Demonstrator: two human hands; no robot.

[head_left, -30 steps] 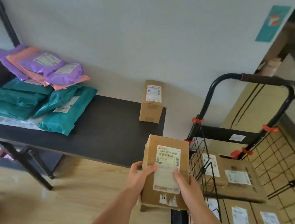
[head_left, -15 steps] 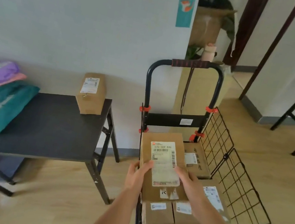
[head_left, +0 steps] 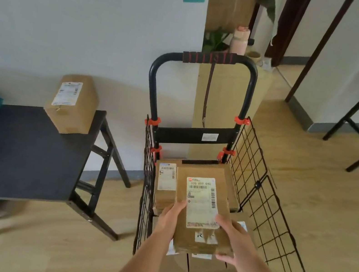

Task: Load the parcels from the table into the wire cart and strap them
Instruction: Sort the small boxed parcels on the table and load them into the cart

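Gripping the parcel [head_left: 202,211], left hand [head_left: 168,218], right hand [head_left: 233,239].

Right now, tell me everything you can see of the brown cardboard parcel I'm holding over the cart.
The brown cardboard parcel is a flat oblong box with a white barcoded shipping label on top. It is held roughly level over the cardboard boxes in the black wire cart. The left hand and right hand grip its near sides.
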